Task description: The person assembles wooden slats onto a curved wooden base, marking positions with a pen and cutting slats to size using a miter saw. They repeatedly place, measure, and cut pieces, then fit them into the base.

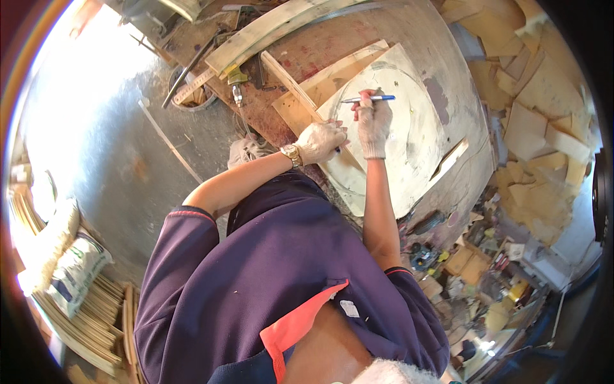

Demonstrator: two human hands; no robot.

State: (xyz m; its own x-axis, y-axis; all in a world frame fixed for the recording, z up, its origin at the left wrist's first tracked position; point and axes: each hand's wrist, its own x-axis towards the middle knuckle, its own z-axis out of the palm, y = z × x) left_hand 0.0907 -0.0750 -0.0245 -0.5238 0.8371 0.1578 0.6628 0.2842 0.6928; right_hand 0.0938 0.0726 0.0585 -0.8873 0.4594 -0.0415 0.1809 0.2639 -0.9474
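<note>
My right hand [372,131], in a pale knit glove with bare fingertips, is closed on a blue-and-white pen [377,98]. The pen lies almost level above a pale round-marked board [409,128], its blue end to the right. My left hand [322,142], gloved the same way and with a watch at the wrist, is curled at the board's left edge. A small dark blue bit [338,151] shows under its fingers; what it grips is mostly hidden. A narrow wooden strip [289,80] runs from the far left down to this hand.
Beneath the board is a worn workbench [448,70]. A long curved wooden piece [275,38] lies at the back, with a green air tool [237,75] nearby. Offcuts [537,83] cover the right side. Stacked wood strips [83,320] and a white sack [77,272] are at lower left.
</note>
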